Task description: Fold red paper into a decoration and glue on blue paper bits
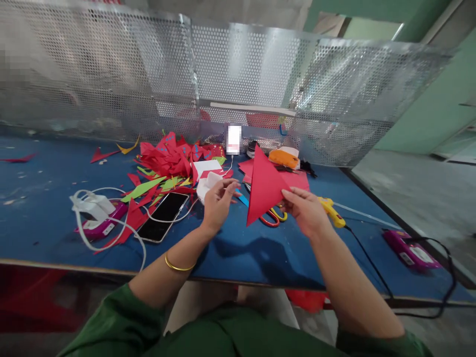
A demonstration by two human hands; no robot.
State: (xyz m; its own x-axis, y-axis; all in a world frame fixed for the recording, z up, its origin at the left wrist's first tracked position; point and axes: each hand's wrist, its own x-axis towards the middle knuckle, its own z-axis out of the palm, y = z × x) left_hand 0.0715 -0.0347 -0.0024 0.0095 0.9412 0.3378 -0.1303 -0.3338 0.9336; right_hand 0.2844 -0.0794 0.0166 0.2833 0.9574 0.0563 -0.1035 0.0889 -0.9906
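My right hand (307, 210) pinches a red paper triangle (266, 186) by its right corner, between thumb and fingers. The paper looks folded and is held up above the table. To its left, my left hand (218, 201) is apart from the triangle, fingers loosely bent and spread, with nothing visible in them. Just behind the left hand is a crumpled white piece (204, 186), like tissue or paper. Scissors with red and yellow handles (269, 221) lie on the table, partly hidden behind the triangle.
Red paper scraps (163, 158) are heaped at the back left of the blue table (238, 267). A black-screened phone (163, 218) and white charger cables (92, 206) lie left. On the right are a yellow glue gun (332, 212) and a purple box (411, 250). A perforated metal screen (245, 69) stands behind.
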